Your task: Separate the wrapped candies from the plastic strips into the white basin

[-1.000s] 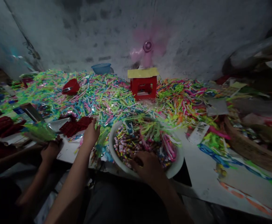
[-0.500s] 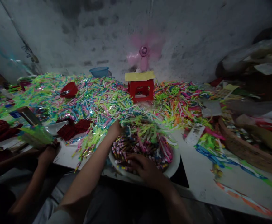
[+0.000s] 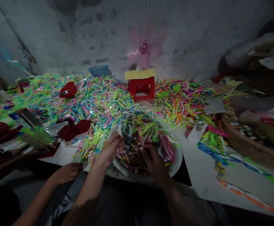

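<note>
A wide pale basin (image 3: pixel 178 163) in front of me holds many short striped sticks (image 3: pixel 132 160), along with green and pink ribbon-like strips (image 3: pixel 167 147). Over its left side, my left hand (image 3: pixel 113 149) is closed with a white strip (image 3: pixel 120 130) showing at its fingertips. My right hand (image 3: pixel 153 160) pinches a small striped stick (image 3: pixel 141 148) with a white end, above the sticks in the basin. Most of that stick is hidden by the fingers and dim light.
Heaps of colourful strips (image 3: pixel 106 94) cover the table behind. A red stool (image 3: pixel 141 91) stands under a spinning pink fan (image 3: pixel 143 47). At left, a co-worker's hand (image 3: pixel 67 172) rests near the table edge beside dark red trays (image 3: pixel 74 130). A white remote-like object (image 3: pixel 197 131) lies right.
My left hand has drawn back from the basin's far left rim toward me with a white strip. My right hand has risen from the sticks. The co-worker's hand has left the green bundle.
</note>
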`<state>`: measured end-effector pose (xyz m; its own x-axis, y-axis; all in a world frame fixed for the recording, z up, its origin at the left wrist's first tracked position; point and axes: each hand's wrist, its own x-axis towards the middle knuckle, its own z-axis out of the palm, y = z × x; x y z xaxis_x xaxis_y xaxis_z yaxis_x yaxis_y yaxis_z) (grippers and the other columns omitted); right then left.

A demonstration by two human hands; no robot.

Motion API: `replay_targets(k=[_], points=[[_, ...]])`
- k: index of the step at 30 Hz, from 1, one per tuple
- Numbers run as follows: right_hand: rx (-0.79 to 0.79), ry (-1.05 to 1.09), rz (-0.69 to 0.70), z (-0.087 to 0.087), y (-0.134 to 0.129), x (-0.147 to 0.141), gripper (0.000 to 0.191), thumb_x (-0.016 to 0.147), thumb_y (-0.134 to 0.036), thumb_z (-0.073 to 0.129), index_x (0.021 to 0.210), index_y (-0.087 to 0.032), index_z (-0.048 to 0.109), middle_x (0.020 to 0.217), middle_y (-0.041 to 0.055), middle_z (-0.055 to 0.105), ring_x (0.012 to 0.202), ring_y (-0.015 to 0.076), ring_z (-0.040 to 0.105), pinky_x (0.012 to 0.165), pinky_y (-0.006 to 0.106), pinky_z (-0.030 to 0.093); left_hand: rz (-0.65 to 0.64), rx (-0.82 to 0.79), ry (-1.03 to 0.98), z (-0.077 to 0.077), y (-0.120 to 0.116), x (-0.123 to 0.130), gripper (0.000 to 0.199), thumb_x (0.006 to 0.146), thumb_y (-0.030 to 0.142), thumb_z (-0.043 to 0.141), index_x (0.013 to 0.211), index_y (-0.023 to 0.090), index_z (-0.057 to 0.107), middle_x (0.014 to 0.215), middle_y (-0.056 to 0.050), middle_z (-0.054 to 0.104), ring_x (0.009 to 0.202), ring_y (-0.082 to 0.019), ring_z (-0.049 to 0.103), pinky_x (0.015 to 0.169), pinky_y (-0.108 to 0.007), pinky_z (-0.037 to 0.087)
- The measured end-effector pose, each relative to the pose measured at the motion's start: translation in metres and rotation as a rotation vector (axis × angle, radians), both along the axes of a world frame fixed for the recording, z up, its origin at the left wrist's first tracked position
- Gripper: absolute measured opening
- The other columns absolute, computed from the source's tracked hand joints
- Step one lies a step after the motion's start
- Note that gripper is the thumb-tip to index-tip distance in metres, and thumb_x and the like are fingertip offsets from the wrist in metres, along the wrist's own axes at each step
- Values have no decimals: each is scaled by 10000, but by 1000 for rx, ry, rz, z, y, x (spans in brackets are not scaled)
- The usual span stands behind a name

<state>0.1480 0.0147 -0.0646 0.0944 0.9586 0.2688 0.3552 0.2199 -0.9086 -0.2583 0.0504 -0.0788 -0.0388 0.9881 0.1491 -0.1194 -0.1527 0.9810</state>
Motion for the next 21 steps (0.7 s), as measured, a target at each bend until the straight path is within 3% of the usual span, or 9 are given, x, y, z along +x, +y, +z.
replay_targets(k=[2,5,8,10,12,16,21], points=[[22,0,19,1,-1,0,275,913,-462,451,968,-212,552,908,42,650,860,186,614,775,280,487,-30,-95,-33,-1,-3,28,258,517,174,813,603,291,600,535,-5,613,576,-201,637,514,-309,544],[38,-14,27,3,-3,-3,230,907,-429,464,954,-218,541,906,46,655,849,191,629,761,282,498,-20,-184,-236,12,-2,121,74,729,287,717,755,278,648,642,-26,642,703,-191,661,562,-272,546],[64,-68,-3,3,-3,-5,190,890,-400,483,924,-221,539,878,51,654,818,199,636,749,295,505,-16,-173,-335,23,3,212,172,858,348,610,954,208,642,884,-54,680,809,-171,651,682,-311,561],[80,-108,-26,3,-3,-6,169,873,-382,500,908,-222,543,879,54,654,809,203,634,748,305,507,-34,-176,-347,25,8,246,253,887,351,582,1037,149,611,980,-66,664,824,-159,645,717,-330,557],[89,-126,-45,2,-4,-7,157,853,-370,518,896,-223,550,879,55,654,799,206,631,745,313,508,-52,-183,-357,25,11,259,268,839,339,646,1026,152,600,983,-61,672,800,-153,650,697,-301,553],[92,-120,-34,0,-3,-7,163,839,-375,543,888,-219,552,881,57,657,815,210,632,755,319,502,-88,-208,-422,26,11,256,414,649,279,795,970,188,550,915,-41,708,697,-149,659,567,-221,523],[101,-121,-33,1,-2,-6,155,837,-371,555,848,-216,559,850,50,657,809,208,621,787,328,489,-109,-203,-426,32,7,256,479,648,294,796,1026,188,521,942,-49,710,685,-134,650,543,-204,512]])
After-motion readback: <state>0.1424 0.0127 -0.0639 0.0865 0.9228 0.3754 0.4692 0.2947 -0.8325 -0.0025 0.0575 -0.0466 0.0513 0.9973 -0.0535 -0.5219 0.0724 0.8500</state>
